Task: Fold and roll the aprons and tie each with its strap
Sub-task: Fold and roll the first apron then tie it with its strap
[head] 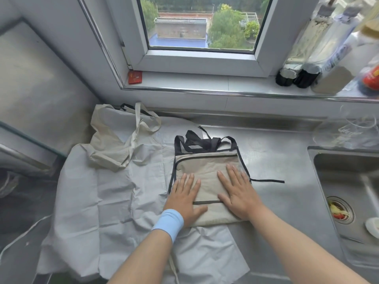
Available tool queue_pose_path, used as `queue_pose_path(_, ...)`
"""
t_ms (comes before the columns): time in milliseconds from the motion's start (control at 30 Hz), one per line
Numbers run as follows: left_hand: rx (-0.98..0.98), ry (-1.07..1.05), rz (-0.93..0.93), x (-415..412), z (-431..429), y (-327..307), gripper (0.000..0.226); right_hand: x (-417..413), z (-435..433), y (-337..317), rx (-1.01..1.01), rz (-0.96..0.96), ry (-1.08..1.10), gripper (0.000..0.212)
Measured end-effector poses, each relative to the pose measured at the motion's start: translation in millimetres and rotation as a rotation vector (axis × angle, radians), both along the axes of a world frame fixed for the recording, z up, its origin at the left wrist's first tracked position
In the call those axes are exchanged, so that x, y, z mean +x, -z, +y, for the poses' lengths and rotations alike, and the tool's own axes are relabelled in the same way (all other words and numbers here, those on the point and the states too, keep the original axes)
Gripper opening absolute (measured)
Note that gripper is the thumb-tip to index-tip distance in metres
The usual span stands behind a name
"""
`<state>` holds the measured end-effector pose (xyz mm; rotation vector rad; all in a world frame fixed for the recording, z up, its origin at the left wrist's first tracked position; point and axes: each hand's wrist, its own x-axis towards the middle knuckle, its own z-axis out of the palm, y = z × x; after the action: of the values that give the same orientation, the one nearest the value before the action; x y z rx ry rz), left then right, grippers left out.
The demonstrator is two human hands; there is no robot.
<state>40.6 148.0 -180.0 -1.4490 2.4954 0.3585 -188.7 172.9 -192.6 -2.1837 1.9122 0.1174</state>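
1. A folded beige apron point(207, 167) lies mid-tabletop point(276, 160), partly on a spread pale grey apron point(114, 201), with its black straps point(202, 143) bunched toward the rear edge
2. The left hand point(184, 196) and right hand point(238, 193) press flat on it, each grip released, fingers straight
3. A crumpled cream apron point(110, 140) sits near the rear left corner

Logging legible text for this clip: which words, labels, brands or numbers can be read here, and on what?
No text can be read.
Red packet on the sill: print too blurred.
Red label at the right edge: yellow marks, blurred.
Bottles on the sill: labels too blurred.
Beige apron: no print visible.
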Motion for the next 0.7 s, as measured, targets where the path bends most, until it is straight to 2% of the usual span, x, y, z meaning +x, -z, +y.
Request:
queue_pose_path(100,0.012,0.009,-0.053,8,4,-6,0.092,-3,5,-8,-0.101,0.056,-0.056,0.075)
queue_pose_path(167,-0.032,0.006,-0.08,9,6,-12,0.092,3,5,-18,-0.158,0.066,-0.18,0.063)
queue_pose_path(233,-0.087,0.046,-0.023,5,9,-22,0.079,9,12,-30,-0.171,0.012,-0.305,0.046)
queue_pose_path(267,-0.086,0.081,0.005,3,10,-26,0.067,11,15,-37,-0.126,-0.022,-0.345,0.046)
queue_pose_path(300,-0.07,0.109,0.021,0,10,-30,0.058,11,21,-44,-0.048,-0.028,-0.37,0.054)
queue_pose_path(367,0.005,0.095,0.027,-3,11,-37,0.057,9,31,-52,0.039,0.027,-0.409,0.07)
queue_pose_path(433,0.074,0.079,0.012,-3,10,-40,0.074,6,30,-54,0.066,0.082,-0.436,0.069)
queue_pose_path(500,0.131,0.115,-0.005,-1,7,-43,0.088,7,26,-59,0.113,0.12,-0.465,0.052)
queue_pose_path(600,0.31,0.115,0.006,5,-1,-54,0.095,12,19,-74,0.119,0.134,-0.458,0.025)
queue_pose_path(667,0.452,0.046,-0.01,7,-8,-66,0.085,13,12,-90,0.137,0.078,-0.374,0.018)
queue_pose_path(700,0.506,-0.005,-0.005,6,-11,-73,0.068,11,7,-99,0.168,0.026,-0.32,0.015)
